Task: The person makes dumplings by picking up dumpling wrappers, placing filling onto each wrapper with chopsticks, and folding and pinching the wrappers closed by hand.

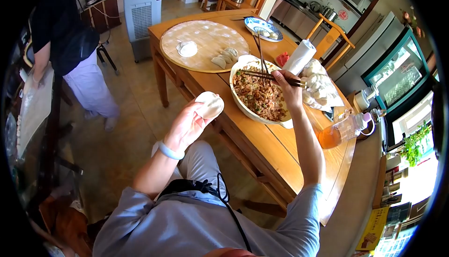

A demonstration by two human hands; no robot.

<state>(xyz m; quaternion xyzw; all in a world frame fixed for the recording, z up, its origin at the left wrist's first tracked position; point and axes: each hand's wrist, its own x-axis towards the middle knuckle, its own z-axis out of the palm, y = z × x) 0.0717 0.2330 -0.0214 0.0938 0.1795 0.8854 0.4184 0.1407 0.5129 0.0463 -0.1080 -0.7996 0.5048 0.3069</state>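
Note:
A round dumpling wrapper (210,105) rests on the fingers of my left hand (182,127), held beside the table edge. My right hand (288,87) grips a pair of dark chopsticks (264,75), whose tips reach over the meat filling (259,99). That chopped filling lies in a large white bowl (240,109). Another pair of chopsticks (258,46) stands tilted in the same bowl. Beyond it, a floured round board (201,37) carries several folded dumplings (225,57) and a small pile of wrappers (187,48).
On the wooden table (299,159) are a blue-patterned plate (255,22), a white roll (300,56), a bag of white pieces (320,86) and a jug of amber liquid (336,133). A person (70,37) works at a side table to the left, near an air cooler (142,18).

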